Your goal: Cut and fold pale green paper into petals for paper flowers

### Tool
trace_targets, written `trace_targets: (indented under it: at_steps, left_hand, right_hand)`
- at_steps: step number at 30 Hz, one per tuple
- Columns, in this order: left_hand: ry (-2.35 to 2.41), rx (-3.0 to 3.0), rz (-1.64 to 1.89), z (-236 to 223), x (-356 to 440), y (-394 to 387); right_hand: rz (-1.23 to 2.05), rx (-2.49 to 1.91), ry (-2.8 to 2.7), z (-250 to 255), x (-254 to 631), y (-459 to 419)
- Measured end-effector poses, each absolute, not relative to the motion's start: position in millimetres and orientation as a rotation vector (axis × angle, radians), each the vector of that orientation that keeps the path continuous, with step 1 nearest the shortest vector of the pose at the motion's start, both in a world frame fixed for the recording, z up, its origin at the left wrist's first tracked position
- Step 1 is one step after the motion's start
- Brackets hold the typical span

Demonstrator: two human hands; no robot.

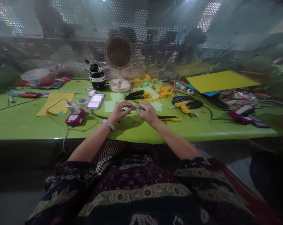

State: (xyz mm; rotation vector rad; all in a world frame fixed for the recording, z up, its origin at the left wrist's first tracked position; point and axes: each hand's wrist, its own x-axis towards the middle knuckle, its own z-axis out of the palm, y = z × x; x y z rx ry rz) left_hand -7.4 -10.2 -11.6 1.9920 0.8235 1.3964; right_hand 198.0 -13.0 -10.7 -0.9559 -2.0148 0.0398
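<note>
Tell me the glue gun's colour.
The glue gun is mostly yellow, best seen in the head view.

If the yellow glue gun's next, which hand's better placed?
Right hand, likely: the yellow glue gun lies on that side, farther from the left hand. Both are at a small green piece.

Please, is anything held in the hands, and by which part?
Left hand and right hand hold a small green piece between them; the gripped part cannot be told.
</note>
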Motion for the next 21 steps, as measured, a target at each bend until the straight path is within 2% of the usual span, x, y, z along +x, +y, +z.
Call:
trace_targets:
  at_steps: [9,15,21]
  left_hand:
    - [0.816,1.894,1.367,-11.2,-6.2,-9.7]
    - [0.812,2.259,1.384,-9.4,-9.3,-12.7]
    - [0.973,2.522,1.461,-9.5,-6.7,-12.6]
  right_hand:
    - [0.329,-1.012,-1.886,-9.2,199.3,-10.1]
    - [0.585,-1.036,-1.815,-5.5,197.8,-10.9]
    - [0.664,-1.066,-1.780,-4.8,196.2,-11.0]
